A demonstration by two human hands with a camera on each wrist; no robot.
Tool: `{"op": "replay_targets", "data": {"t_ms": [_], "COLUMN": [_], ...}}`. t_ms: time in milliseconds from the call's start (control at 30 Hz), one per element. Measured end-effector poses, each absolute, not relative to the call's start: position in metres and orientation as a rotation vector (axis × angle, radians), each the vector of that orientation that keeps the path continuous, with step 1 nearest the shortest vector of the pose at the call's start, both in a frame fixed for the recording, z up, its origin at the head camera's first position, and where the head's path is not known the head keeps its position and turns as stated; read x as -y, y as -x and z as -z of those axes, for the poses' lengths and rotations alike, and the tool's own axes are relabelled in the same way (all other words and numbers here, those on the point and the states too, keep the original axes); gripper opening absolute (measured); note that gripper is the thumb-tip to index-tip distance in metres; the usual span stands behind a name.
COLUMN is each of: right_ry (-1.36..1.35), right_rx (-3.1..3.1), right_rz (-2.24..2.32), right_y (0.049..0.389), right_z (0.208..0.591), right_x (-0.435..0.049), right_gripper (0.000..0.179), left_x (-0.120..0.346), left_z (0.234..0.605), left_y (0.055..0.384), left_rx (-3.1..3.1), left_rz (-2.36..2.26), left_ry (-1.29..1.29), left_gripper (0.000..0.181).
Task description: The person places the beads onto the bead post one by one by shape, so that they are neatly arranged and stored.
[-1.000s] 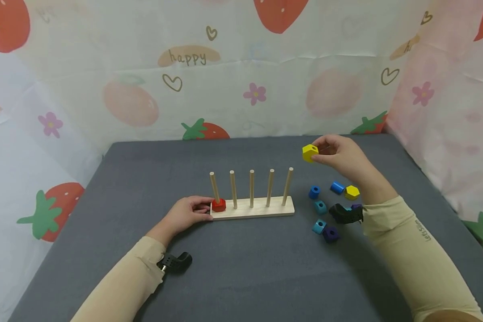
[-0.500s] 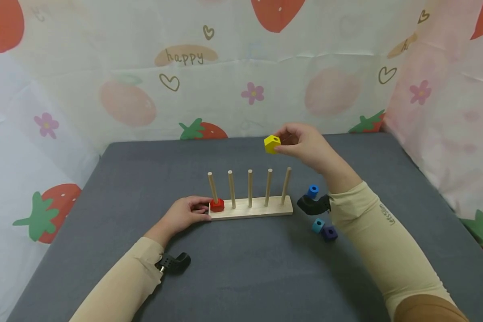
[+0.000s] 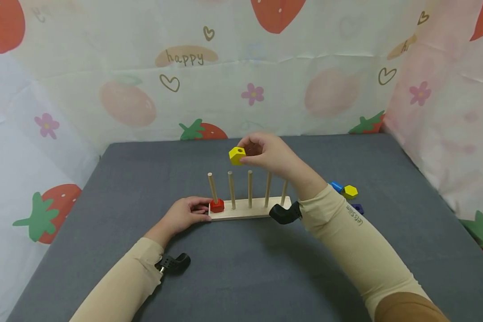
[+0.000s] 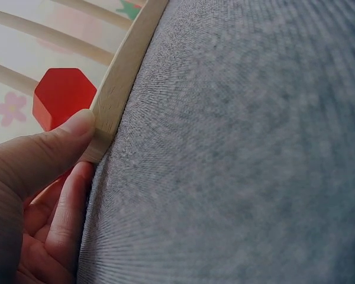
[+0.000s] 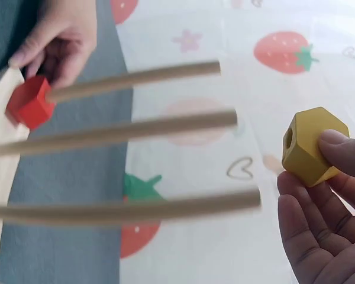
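Note:
My right hand (image 3: pixel 271 156) pinches a yellow hexagonal bead (image 3: pixel 237 155) with a hole through it, held in the air above the pegs and near the second peg from the left. In the right wrist view the thumb lies on one face of the yellow bead (image 5: pixel 313 145), with fingers beneath. A wooden peg board (image 3: pixel 241 213) with several upright pegs lies on the table. Round its leftmost peg sits a red hexagonal bead (image 3: pixel 217 205). My left hand (image 3: pixel 183 212) grips the board's left end; the left wrist view shows its thumb beside the red bead (image 4: pixel 62 97).
Right of the board, partly behind the right sleeve, lie another yellow bead (image 3: pixel 350 192), a blue bead (image 3: pixel 336 187) and a dark purple bead (image 3: pixel 358 208). A grey cloth (image 3: pixel 225 273) covers the table. A patterned curtain (image 3: pixel 217 103) hangs behind it.
My right hand has carried the yellow bead leftward, from above the loose beads to above the pegs. The left hand keeps its grip on the board's end.

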State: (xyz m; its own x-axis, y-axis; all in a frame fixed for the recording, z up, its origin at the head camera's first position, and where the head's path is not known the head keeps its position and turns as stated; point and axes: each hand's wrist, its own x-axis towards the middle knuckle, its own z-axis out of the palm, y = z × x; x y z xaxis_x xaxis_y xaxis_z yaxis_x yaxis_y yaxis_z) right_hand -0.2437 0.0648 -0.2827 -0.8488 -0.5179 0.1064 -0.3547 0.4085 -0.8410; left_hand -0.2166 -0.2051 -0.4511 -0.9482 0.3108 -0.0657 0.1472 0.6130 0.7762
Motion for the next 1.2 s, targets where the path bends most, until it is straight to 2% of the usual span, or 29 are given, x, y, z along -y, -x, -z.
{"op": "replay_targets", "data": {"t_ms": [533,1200], "right_ry": [0.797,0.801], "right_rx": [-2.425,-2.522], "right_rz": [1.388,1.255], "right_y": [0.236,0.237], "right_z": [0.292,0.298], "right_x": [-0.023,-0.008], "right_gripper": [0.021,0.02], "left_x": [0.205,0.206], "left_z": [0.453,0.452], "left_y": [0.217,0.217], "left_rx": [-2.644,-2.656], "left_rz": [-1.225,-1.224], "left_ry": [-0.383,-0.411], "left_gripper": [0.052,0.051]}}
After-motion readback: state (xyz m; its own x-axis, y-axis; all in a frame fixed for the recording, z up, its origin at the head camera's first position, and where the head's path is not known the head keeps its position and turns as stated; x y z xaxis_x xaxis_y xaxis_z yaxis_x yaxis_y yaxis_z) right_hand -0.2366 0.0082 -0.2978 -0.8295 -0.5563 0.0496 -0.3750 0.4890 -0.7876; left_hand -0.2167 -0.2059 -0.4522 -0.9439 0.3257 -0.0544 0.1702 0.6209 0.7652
